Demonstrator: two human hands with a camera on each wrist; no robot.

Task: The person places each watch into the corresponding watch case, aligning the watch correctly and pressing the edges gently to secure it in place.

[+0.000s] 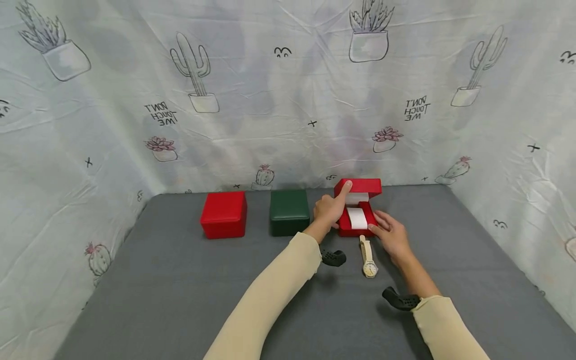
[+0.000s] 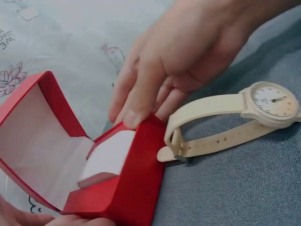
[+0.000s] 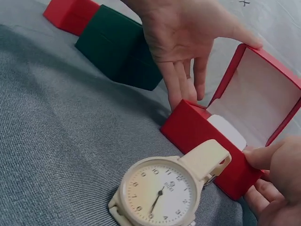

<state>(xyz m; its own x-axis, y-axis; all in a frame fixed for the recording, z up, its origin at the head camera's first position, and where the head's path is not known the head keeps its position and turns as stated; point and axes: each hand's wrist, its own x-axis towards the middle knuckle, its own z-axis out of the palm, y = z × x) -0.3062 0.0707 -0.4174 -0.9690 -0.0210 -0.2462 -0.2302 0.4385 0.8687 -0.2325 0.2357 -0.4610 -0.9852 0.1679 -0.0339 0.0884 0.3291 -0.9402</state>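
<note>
A red watch box (image 1: 362, 186) stands with its lid raised, showing a white lining and a white cushion (image 1: 357, 219) inside. My left hand (image 1: 330, 210) is at its left side: the thumb lies on the lid's edge, and the straight fingers reach down beside the base in the right wrist view. On the right side, my right hand (image 1: 392, 236) pinches the base wall, thumb at the rim and fingers outside. A cream wristwatch (image 1: 370, 270) with a buckled strap lies just in front of the box, dial toward me.
Left of the open box stand a closed dark green box (image 1: 289, 212) and, farther left, a closed red box (image 1: 223, 215). All are near the back of the grey cloth-covered table (image 1: 189, 295). A cactus-print curtain (image 1: 252, 125) hangs behind and at both sides.
</note>
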